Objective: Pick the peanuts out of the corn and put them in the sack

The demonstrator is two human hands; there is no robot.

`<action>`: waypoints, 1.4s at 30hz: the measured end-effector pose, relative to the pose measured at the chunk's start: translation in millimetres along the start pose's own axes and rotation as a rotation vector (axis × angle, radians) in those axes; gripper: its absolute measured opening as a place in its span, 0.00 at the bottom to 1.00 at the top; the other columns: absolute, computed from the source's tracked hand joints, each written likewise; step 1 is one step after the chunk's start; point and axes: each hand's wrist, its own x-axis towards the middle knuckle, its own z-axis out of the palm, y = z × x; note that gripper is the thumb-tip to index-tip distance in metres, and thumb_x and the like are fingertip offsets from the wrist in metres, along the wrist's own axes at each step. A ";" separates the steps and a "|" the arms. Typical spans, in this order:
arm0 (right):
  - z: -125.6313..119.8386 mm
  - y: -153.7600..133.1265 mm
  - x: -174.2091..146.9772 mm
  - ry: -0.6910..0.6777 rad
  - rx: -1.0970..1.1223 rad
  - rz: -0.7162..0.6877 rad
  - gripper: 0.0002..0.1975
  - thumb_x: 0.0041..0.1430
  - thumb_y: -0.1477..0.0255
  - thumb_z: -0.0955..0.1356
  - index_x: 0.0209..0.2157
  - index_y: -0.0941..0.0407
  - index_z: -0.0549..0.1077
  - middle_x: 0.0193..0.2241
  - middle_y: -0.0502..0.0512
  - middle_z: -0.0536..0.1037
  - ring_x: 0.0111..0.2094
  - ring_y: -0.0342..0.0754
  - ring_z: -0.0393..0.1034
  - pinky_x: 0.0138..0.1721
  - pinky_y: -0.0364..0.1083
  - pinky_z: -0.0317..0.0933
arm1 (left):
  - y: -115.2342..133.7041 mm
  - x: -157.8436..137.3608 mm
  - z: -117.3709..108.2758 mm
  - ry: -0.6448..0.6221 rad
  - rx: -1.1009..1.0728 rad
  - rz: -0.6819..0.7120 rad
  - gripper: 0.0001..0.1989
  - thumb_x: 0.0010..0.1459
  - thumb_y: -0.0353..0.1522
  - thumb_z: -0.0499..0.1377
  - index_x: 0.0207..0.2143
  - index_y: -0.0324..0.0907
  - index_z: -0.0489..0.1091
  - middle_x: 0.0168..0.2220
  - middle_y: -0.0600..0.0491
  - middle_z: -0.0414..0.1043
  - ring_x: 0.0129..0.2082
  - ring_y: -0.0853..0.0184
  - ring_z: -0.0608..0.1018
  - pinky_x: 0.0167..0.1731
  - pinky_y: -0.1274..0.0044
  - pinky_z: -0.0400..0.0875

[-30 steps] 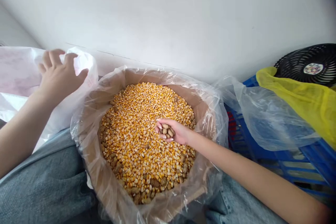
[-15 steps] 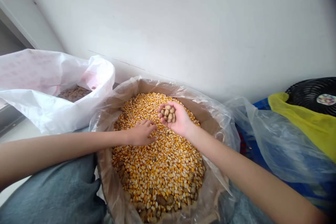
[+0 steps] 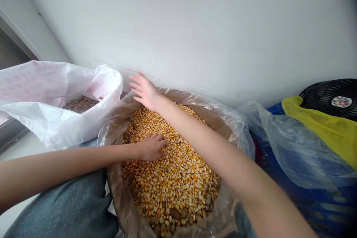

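Note:
Corn kernels [image 3: 178, 178], yellow and white, fill a box lined with a clear plastic bag [image 3: 223, 119]. Brown unshelled peanuts [image 3: 175, 214] lie among the kernels, mostly along the near edge. My left hand [image 3: 152, 147] rests on the corn, palm down, fingers bent and apart, with nothing seen in it. Over the box's far left rim, my right hand [image 3: 145, 91] is raised, slightly blurred, its fingers spread and no peanuts visible in it. Left of it stands a white woven sack [image 3: 69, 126] with its mouth open and a heap of peanuts [image 3: 80, 104] inside.
A white wall [image 3: 195, 26] rises right behind the box. To the right are a blue plastic crate [image 3: 320, 208], a sheet of clear plastic [image 3: 295, 148], a yellow mesh cloth [image 3: 320, 126] and a black fan [image 3: 331, 96]. My knee [image 3: 72, 200] is against the box's left side.
My right hand has swung left from above the corn to the rim near the sack. The peanuts it held are no longer seen in it. My left hand has stayed on the corn.

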 end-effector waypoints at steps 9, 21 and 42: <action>-175.5 90.0 -132.3 0.190 -0.747 0.430 0.10 0.50 0.67 0.61 0.29 0.58 0.69 0.26 0.53 0.72 0.25 0.43 0.66 0.27 0.40 0.59 | -35.5 34.8 1.6 0.181 0.043 -0.019 0.13 0.54 0.35 0.45 0.37 0.40 0.64 0.38 0.49 0.63 0.40 0.65 0.65 0.42 0.73 0.59; -207.7 124.6 -154.8 0.629 -1.318 0.198 0.10 0.49 0.75 0.59 0.34 0.54 0.66 0.34 0.54 0.69 0.32 0.45 0.64 0.32 0.42 0.54 | -51.7 45.2 8.9 0.250 0.119 0.018 0.15 0.54 0.34 0.43 0.41 0.42 0.63 0.41 0.50 0.62 0.42 0.65 0.64 0.43 0.73 0.58; -233.7 143.3 -98.4 0.543 -0.987 0.175 0.11 0.40 0.76 0.63 0.31 0.58 0.65 0.28 0.52 0.69 0.27 0.42 0.62 0.28 0.40 0.54 | -91.4 51.5 -15.5 0.720 -0.359 -0.416 0.13 0.50 0.33 0.46 0.36 0.39 0.65 0.35 0.52 0.65 0.35 0.69 0.68 0.38 0.77 0.62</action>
